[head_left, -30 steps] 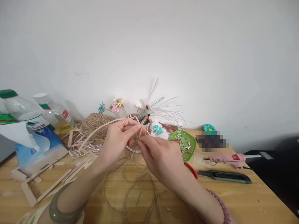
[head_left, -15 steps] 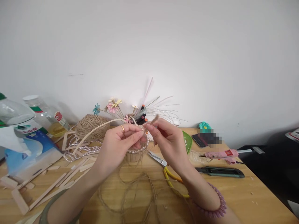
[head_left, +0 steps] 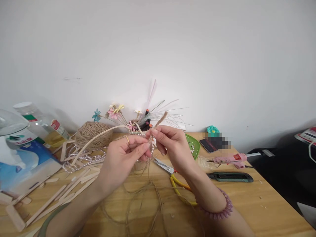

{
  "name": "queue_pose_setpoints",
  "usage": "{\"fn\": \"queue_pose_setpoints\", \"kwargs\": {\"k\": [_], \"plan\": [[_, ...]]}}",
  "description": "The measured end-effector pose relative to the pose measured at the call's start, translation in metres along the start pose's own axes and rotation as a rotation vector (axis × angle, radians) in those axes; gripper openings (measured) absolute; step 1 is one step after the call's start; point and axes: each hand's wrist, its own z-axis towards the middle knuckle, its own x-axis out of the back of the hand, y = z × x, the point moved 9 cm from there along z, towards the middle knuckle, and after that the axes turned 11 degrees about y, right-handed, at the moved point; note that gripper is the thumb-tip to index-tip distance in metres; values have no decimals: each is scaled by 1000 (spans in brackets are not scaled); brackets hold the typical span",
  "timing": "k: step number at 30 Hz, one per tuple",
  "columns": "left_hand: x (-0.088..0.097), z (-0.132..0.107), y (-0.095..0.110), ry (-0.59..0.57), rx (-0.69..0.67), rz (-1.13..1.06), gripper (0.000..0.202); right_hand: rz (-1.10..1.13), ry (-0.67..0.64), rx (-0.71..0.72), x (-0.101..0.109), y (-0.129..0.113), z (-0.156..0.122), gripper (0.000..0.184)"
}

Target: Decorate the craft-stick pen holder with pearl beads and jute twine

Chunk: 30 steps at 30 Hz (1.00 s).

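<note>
Both hands meet over the middle of the table, pinching brown twine (head_left: 161,119). My right hand (head_left: 175,144) is closed on it near its frayed top end, which sticks up past the thumb. Just to the left, my left hand (head_left: 128,153) is closed on the twine lower down, a ring on one finger. Long loose strands of twine (head_left: 158,197) trail down onto the tabletop. Behind and below my fingers stands a small wooden basket (head_left: 139,165) trimmed with pearl beads, mostly hidden. A thin pale strip (head_left: 96,138) arcs out to the left behind my left hand.
Scissors (head_left: 168,168) with yellow handles lie by my right forearm, with a utility knife (head_left: 230,176) and pink glue gun (head_left: 229,159) beyond. Left are a twine ball (head_left: 92,135), bead strings (head_left: 92,157), wooden sticks (head_left: 46,202) and bottles. Artificial flowers (head_left: 115,112) stand behind.
The frayed twine end now stands taller above my right fingers. Both hands remain pinched close together, and the whole view has shifted slightly.
</note>
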Motion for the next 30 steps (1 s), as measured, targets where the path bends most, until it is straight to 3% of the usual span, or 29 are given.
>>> {"fn": "queue_pose_setpoints", "kwargs": {"k": [5, 8, 10, 13, 15, 17, 19, 21, 26, 30], "plan": [[9, 7, -8, 29, 84, -85, 7, -2, -372, -212, -21, 12, -7, 28], [9, 7, -4, 11, 65, -66, 7, -116, -406, -143, -22, 6, -10, 14], [12, 6, 11, 42, -110, 46, 8, -226, -332, -9, -18, -4, -8, 12], [16, -13, 57, 168, -725, 309, 16, -280, -238, 98, -11, -16, -8, 17], [12, -39, 76, 213, -1130, 469, 24, -183, -265, 31, -8, -16, -10, 29], [8, -55, 79, 193, -1348, 609, 30, -48, -406, -99, -10, -12, -17, 36], [7, -65, 77, 166, -1451, 744, 38, 74, -584, -234, -13, -9, -26, 35], [7, -73, 74, 129, -1513, 857, 43, 145, -674, -322, -12, -8, -31, 30], [15, -76, 71, 130, -1483, 938, 56, -28, -544, -289, 0, -6, -23, 27], [17, -84, 67, 153, -1571, 863, 53, -140, -484, -227, 3, -11, -22, 17]]}}
